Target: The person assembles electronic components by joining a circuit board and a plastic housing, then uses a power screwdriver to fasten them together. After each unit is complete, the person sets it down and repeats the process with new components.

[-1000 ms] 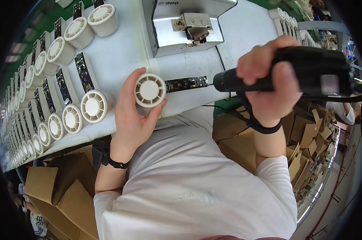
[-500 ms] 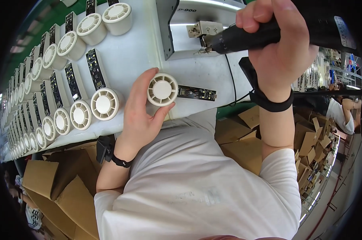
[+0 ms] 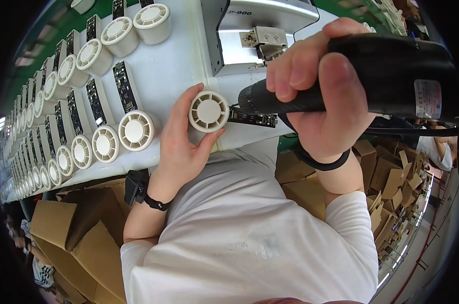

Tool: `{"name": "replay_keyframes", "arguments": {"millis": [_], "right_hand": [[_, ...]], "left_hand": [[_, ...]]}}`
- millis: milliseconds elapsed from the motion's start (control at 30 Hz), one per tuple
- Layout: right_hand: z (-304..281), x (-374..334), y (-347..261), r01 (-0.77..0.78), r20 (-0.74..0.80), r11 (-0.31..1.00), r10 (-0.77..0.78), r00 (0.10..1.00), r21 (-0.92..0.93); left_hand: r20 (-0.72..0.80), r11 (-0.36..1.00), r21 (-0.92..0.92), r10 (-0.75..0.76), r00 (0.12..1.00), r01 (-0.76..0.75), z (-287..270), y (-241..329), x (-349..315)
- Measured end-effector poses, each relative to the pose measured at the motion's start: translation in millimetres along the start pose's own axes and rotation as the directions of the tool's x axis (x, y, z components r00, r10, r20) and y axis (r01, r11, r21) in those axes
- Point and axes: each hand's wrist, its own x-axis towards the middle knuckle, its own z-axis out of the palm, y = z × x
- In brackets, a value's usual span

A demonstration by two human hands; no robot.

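My left hand grips a round white plastic housing with a slotted rim between thumb and fingers, at the table's near edge. From the housing's right side a strip with a black circuit board sticks out. My right hand is wrapped around a thick black electric screwdriver, which lies nearly level and points left. Its nose is over the board's inner end, close beside the housing. Whether the bit touches anything is hard to make out.
A silver-grey box-shaped machine with a metal bracket stands just beyond the hands. Rows of similar white housings with board strips fill the white tabletop on the left. Open cardboard boxes sit below the table.
My right hand has brought the screwdriver down and left, from the machine's bracket to the circuit board beside the housing. My left hand keeps its grip on the housing.
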Motion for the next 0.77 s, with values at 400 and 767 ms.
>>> {"name": "replay_keyframes", "arguments": {"millis": [400,767], "right_hand": [[8.1,5.2,17.4,0.041,0.041,0.998,-0.043,0.998,0.045],[3.3,10.3,39.8,0.079,0.064,0.977,-0.094,0.994,0.197]], "left_hand": [[-0.013,1.0,0.017,0.019,1.0,-0.019,0.8,-1.4,0.8],[-0.043,0.998,0.032,0.055,0.998,-0.054,3.1,-4.3,-0.4]]}}
